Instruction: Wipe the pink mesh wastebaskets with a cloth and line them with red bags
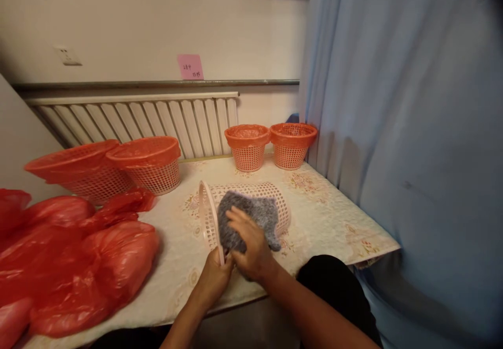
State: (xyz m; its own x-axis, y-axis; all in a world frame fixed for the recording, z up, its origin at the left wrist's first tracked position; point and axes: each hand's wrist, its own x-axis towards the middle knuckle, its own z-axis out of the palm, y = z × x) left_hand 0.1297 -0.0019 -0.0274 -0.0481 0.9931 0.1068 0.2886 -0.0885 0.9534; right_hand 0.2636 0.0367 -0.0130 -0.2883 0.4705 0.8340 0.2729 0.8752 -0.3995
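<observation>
A pale pink plastic basket (282, 202) with a perforated wall lies on its side, its mouth facing left. My left hand (214, 281) is closed around the near edge of its rim. A grey fuzzy cloth (264, 210) with a light purple edge is spread over the basket's near side. On top of the cloth rests my right hand (251, 241), fingers stretched out and thumb apart, pressing it to the basket. The part of the cloth under the palm is hidden.
Two baskets lined with red bags, a left one (249, 150) and a right one (291, 150), stand at the back. Two larger lined baskets (159, 176) stand at the left. Red plastic bags (90, 254) heap up in front of them. A blue curtain (385, 129) hangs along the right.
</observation>
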